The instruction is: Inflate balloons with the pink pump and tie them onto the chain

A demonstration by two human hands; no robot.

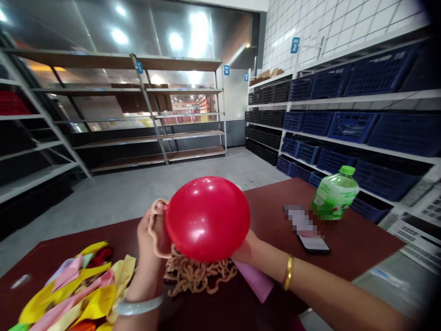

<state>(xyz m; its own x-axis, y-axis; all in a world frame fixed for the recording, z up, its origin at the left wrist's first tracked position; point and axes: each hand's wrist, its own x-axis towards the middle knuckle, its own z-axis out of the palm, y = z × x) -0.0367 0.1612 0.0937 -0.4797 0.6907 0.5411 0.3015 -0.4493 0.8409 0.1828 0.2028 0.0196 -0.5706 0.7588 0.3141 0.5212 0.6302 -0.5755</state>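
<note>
An inflated red balloon (208,218) is between my two hands above the table. My left hand (149,230) is at the balloon's left side, its fingers closed on a beige cord (154,236) that loops down from the fingertips. My right hand (246,248) holds the balloon from its lower right; most of its fingers are hidden behind it. Below the balloon lies a tangled heap of beige cord (198,276). A flat purple piece (255,280) sticks out beneath my right wrist.
Uninflated balloons (79,292) in several colours lie on the dark red table (272,202) at left. A phone (312,239) and a green-capped bottle (336,193) stand right. Beyond are metal shelves (193,135) and racks of blue crates (354,126).
</note>
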